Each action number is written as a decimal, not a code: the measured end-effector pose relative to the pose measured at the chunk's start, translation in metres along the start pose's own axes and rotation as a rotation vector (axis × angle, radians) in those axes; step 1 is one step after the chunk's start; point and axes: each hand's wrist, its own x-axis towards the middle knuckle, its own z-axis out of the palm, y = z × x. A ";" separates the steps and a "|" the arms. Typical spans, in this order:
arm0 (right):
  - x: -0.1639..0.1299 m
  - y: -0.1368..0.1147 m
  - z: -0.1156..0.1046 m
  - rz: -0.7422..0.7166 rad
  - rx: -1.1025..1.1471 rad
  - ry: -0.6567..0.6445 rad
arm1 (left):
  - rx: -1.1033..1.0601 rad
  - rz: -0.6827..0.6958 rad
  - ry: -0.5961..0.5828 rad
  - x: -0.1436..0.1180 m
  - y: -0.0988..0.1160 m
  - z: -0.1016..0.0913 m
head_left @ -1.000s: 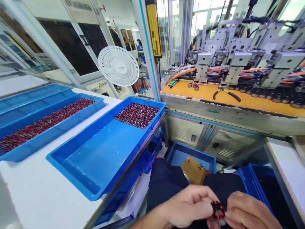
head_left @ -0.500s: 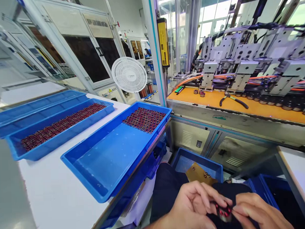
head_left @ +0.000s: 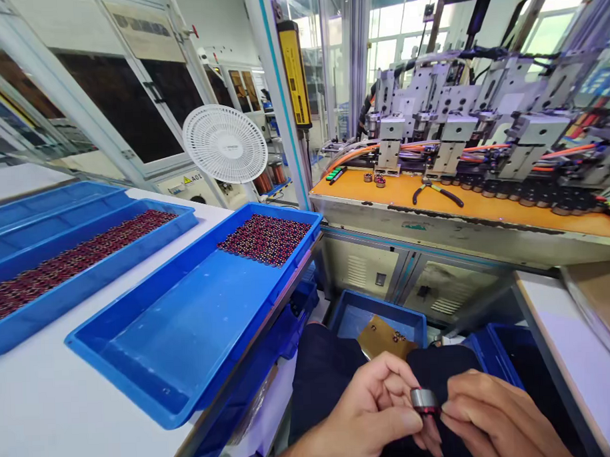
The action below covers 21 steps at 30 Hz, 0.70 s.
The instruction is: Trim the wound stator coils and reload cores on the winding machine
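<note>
Over the lap, ring (head_left: 424, 400) now turned edge-on between both hands

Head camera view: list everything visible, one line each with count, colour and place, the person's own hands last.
Ring-shaped part: one, grey with red, between both hands' fingertips.
Near tray: one, blue, on the white table, dark red parts filling its far end.
Far trays: at least two, blue, left, the nearer one holding a strip of dark red parts.
Fan: one, white, behind the trays.
Machine bench: one, orange top, a row of grey units behind it.
Pliers: one, dark handles, on the bench.
Floor bins: two, blue, below the bench.
Left hand: pinching the part.
Right hand: pinching the part from the other side.
</note>
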 end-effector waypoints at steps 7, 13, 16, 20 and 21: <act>0.001 -0.002 0.005 0.106 0.009 0.050 | -0.096 0.242 0.039 0.003 0.019 0.014; 0.011 -0.005 -0.001 0.059 0.137 -0.031 | -0.160 -0.118 0.006 0.006 0.002 0.002; 0.013 -0.004 -0.005 0.049 0.125 -0.069 | -0.144 -0.177 -0.030 0.005 -0.010 -0.008; 0.009 0.001 -0.003 0.039 0.060 -0.008 | -0.070 -0.063 -0.048 0.005 -0.005 -0.007; 0.007 0.002 -0.001 0.051 0.064 0.007 | -0.034 -0.012 -0.043 0.005 -0.001 -0.003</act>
